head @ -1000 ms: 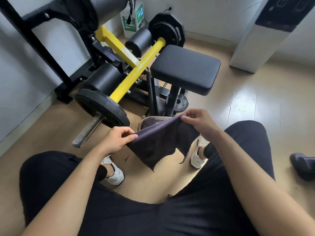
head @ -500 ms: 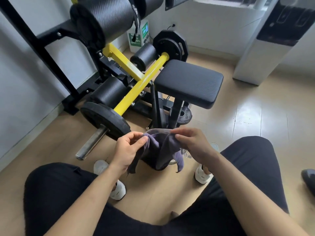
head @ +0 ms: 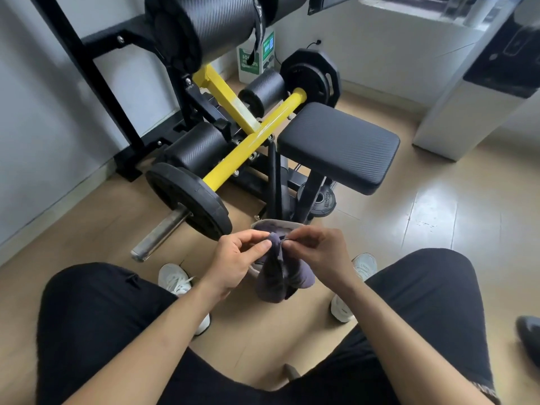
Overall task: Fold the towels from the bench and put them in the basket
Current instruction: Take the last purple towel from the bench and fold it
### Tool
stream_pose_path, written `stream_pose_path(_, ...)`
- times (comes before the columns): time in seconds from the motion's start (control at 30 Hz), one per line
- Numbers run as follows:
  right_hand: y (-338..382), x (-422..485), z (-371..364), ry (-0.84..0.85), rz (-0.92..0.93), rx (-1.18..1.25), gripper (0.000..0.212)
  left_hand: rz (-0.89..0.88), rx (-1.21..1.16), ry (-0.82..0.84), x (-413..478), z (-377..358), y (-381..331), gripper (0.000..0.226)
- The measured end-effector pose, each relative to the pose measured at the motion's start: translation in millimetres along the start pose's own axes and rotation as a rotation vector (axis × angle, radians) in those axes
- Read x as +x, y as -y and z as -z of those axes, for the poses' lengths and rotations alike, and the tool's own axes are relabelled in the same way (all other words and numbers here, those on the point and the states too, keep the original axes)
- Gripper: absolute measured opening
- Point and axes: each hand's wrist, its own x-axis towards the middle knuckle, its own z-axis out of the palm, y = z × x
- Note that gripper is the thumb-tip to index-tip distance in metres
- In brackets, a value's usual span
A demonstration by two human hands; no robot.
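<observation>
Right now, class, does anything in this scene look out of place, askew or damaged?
Nothing stands out. Both hands, left hand and right hand, pinch the top of the dark towel, which hangs folded above the basket. The bench pad is bare.

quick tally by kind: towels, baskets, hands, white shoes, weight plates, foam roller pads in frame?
Towels: 1, the dark towel, pinched at its top by the left hand and the right hand
Baskets: 1, the basket, mostly hidden behind the towel
Hands: 2
White shoes: 2
Weight plates: 3
Foam roller pads: 3 whole, a fourth cut off at the top edge
Total: 12
</observation>
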Motion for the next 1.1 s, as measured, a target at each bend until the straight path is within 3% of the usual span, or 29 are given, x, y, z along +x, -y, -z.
stream_pose_path(0.2, -7.4, 7.3, -3.6, -0.052, 0.093, -0.241, 0.015, 0.021, -0.055, 0.042, 2.7, -4.5, 2.0, 0.036)
stream_pose_path(0.3, -6.8, 8.4, -5.6, -0.070, 0.070, -0.261, 0.018, 0.007, -0.094, 0.093, 3.3, -6.4, -3.7, 0.026)
stream_pose_path(0.37, -6.8, 8.7, -7.8, -0.080, 0.042, -0.239, 0.018, -0.008, -0.087, 0.120, 2.8, -6.8, -6.4, 0.030)
stream_pose_path(0.43, -6.9, 9.0, -9.8, -0.073, 0.037, -0.218, 0.018, -0.050, 0.009, 0.057, 3.4, -7.6, -4.9, 0.038)
stream_pose_path(0.53, -6.9, 9.3, -9.3, -0.031, 0.039, -0.156, 0.016, -0.102, 0.099, -0.066, 6.4, -8.4, -0.7, 0.020)
stream_pose_path(0.7, -8.0, 9.9, -5.7, 0.110, 0.037, -0.139, 0.012, -0.122, 0.109, -0.108, 10.0, 0.0, -1.4, 0.011)
stream_pose_path(0.87, -23.0, 13.8, 5.4, 0.347, -0.038, -0.309, 0.017, -0.172, 0.182, -0.162, 13.6, 18.2, -7.3, 0.006)
stream_pose_path(1.1, -44.5, 15.1, 38.1, 0.315, -0.061, -0.685, 0.013, -0.196, 0.322, -0.275, 22.2, 69.9, -8.0, 0.013)
